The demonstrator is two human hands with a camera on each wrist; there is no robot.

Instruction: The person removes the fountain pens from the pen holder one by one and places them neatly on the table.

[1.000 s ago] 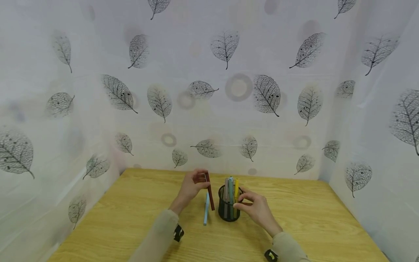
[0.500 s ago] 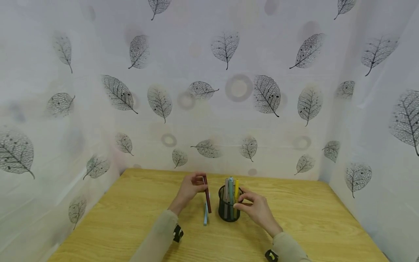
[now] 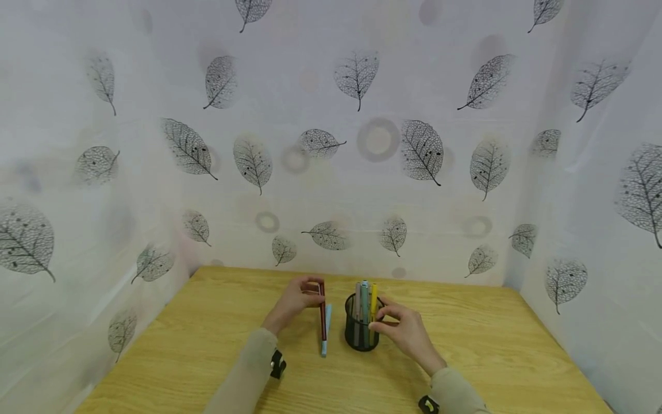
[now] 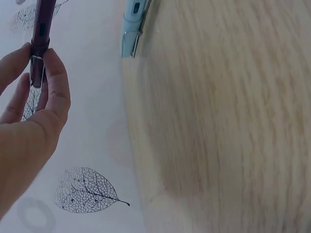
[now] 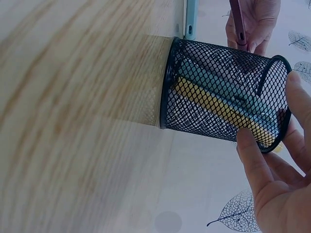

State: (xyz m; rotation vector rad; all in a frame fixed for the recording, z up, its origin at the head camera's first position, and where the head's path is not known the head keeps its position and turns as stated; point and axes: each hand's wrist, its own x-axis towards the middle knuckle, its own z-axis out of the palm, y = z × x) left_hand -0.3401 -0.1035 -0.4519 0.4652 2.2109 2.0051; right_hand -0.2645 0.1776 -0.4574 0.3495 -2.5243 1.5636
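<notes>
wooden table (image 3: 481, 351), leaf-patterned white curtain (image 3: 362, 144) behind

Maroon pen (image 4: 41, 29) top (edge-cropped)

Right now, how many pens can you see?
5, though more may hide in the cup: a grey pen, green pen and yellow pen stand in it, a red pen is in the left hand, a blue pen lies on the table.
</notes>
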